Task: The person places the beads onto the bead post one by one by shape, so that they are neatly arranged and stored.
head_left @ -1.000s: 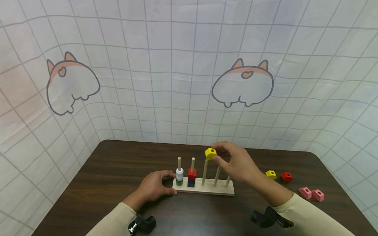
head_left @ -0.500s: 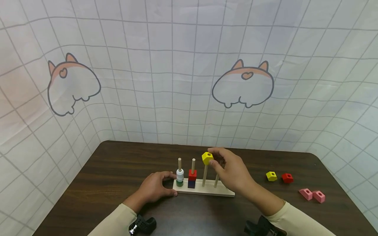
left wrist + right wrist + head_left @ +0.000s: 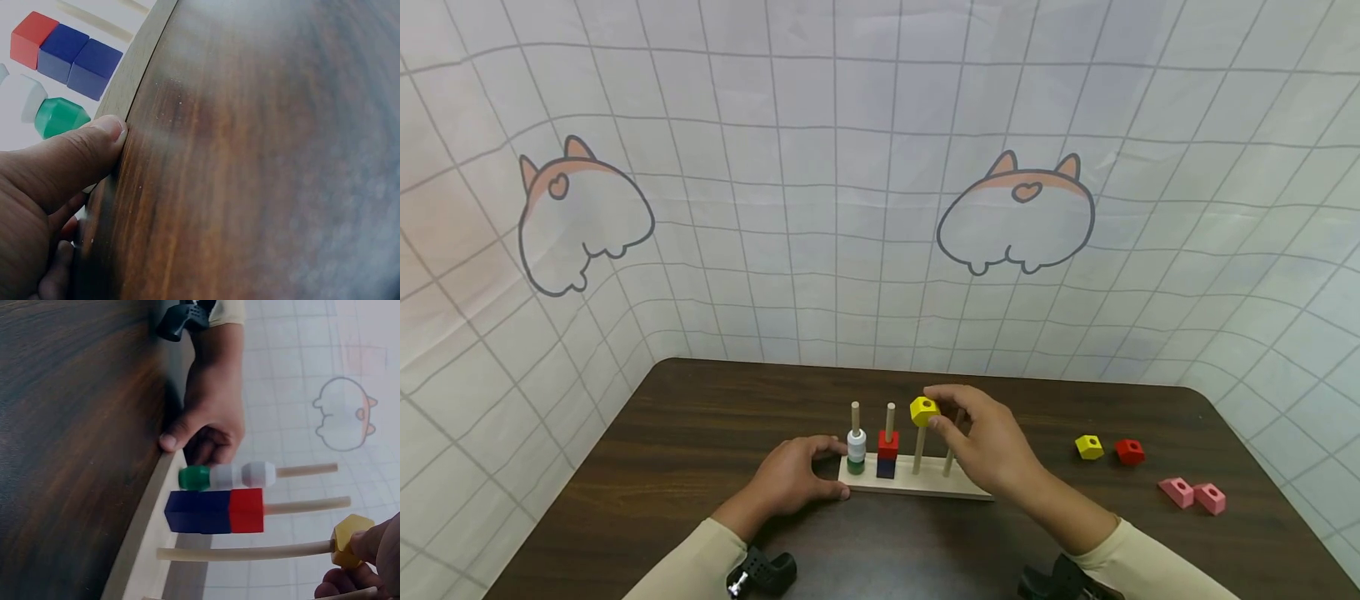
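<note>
My right hand (image 3: 992, 440) pinches a yellow block (image 3: 924, 411) at the top of the third peg (image 3: 919, 450); the right wrist view shows the peg's tip at the yellow block (image 3: 351, 541). At the left end of the wooden base (image 3: 917, 483), my left hand (image 3: 790, 477) grips the edge, its thumb along the front in the left wrist view. The first peg carries a green bead (image 3: 194, 478) and two white ones. On the second are two dark blue blocks (image 3: 199, 512) under a red block (image 3: 247, 510). My right hand partly hides the pegs farther right.
On the table's right side lie another yellow block (image 3: 1089, 447), a loose red block (image 3: 1130, 452) and two pink blocks (image 3: 1176, 492). A white gridded curtain (image 3: 865, 208) hangs behind the brown table (image 3: 715, 400).
My right hand has moved left and down with the yellow block, from above the pegs to the third peg's tip. My left hand has stayed at the base's end.
</note>
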A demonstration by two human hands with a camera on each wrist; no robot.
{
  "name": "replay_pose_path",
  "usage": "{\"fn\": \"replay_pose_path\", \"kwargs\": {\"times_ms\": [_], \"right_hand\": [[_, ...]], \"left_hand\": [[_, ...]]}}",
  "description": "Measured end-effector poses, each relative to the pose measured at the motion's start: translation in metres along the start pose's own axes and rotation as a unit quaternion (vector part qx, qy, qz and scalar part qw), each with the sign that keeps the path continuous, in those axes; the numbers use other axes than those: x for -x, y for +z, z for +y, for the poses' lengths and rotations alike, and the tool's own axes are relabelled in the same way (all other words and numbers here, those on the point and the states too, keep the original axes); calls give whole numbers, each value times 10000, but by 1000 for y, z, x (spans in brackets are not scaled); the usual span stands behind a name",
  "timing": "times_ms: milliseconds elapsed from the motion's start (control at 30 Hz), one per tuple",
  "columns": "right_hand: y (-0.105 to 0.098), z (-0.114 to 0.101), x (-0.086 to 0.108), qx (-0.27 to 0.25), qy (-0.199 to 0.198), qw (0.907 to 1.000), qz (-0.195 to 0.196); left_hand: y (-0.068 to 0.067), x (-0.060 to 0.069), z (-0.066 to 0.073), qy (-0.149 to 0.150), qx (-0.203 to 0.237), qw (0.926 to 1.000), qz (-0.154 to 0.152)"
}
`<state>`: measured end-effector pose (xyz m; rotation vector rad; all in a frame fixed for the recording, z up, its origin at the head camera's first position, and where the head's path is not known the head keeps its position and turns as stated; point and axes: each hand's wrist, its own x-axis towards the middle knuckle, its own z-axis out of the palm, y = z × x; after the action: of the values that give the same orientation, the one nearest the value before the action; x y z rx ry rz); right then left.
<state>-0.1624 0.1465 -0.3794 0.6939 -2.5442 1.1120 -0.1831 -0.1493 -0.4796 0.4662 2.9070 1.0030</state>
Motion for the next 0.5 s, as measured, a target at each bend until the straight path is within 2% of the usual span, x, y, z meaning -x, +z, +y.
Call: {"fn": "replay_pose_path", "kwargs": {"times_ms": [167, 500], "right_hand": [[7, 5, 3, -17, 14, 10000, -6], [16, 12, 7, -206, 55, 9993, 305]], "left_hand": [[1, -1, -1, -60, 27, 10000, 10], [0, 0, 1, -42, 47, 10000, 16]]}}
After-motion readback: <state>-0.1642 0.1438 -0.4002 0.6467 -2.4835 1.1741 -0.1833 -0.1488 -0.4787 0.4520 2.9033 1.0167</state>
